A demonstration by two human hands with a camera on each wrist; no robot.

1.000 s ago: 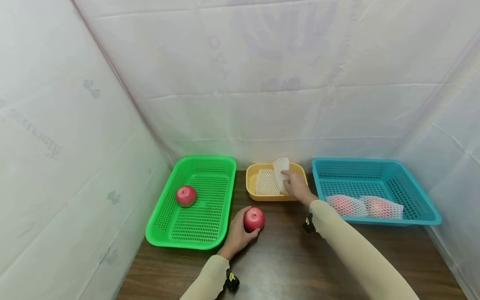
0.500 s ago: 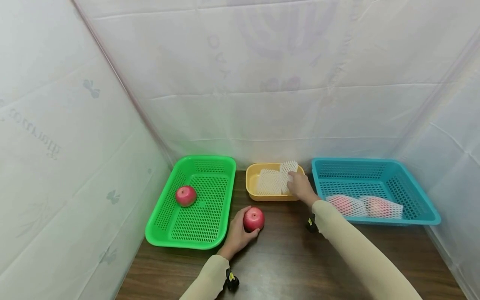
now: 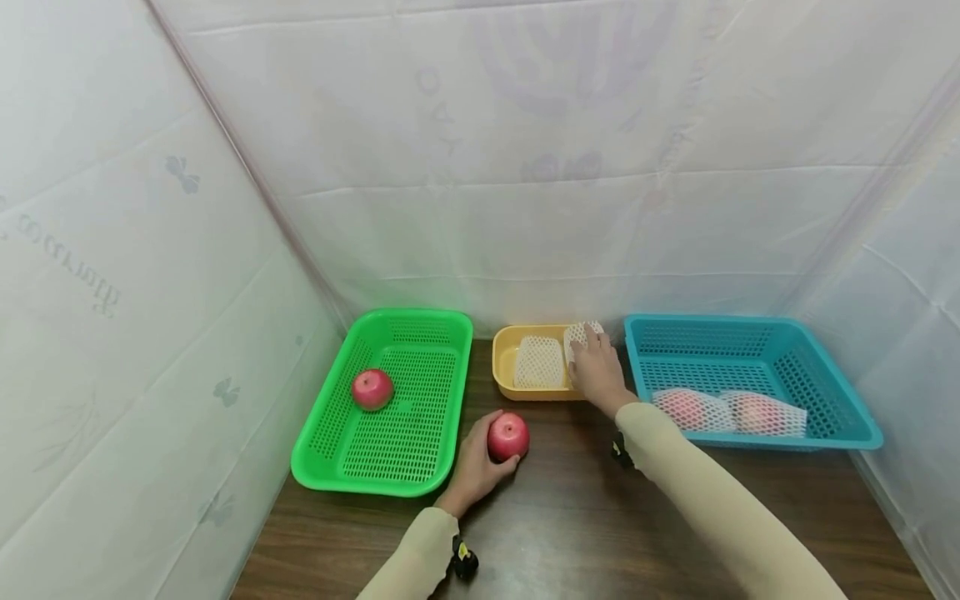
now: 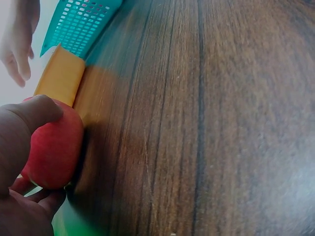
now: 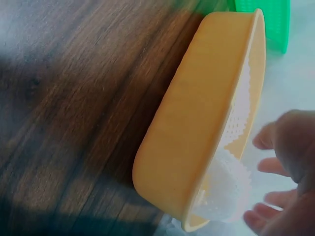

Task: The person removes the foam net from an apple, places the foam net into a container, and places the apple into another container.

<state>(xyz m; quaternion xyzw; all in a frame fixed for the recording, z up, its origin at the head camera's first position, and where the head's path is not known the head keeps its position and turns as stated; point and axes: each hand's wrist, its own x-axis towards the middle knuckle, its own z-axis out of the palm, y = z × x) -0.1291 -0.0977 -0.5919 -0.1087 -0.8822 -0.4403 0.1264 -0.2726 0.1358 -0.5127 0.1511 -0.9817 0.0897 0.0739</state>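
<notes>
On the table, my left hand [image 3: 477, 467] grips a red apple [image 3: 509, 437], fingers on its far side and thumb on its near side; the left wrist view shows the thumb pressed on the apple [image 4: 55, 147]. My right hand [image 3: 597, 372] is over the right end of a yellow basket [image 3: 536, 396], its fingers spread and apart from the net in the right wrist view. Below those fingers lies a white foam net sleeve [image 5: 227, 184], partly hidden by the hand in the head view. More white foam netting [image 3: 538, 363] lies flat in the basket's middle.
At the left, a green basket [image 3: 375, 492] holds another red apple [image 3: 372, 390]. A blue basket [image 3: 825, 367] at the right holds two apples in foam nets [image 3: 759, 414]. White sheeting [image 3: 480, 233] rises behind the baskets and along both sides.
My right hand has let go of the foam net sleeve, which now lies in the right end of the yellow basket. The left hand and its apple have stayed put.
</notes>
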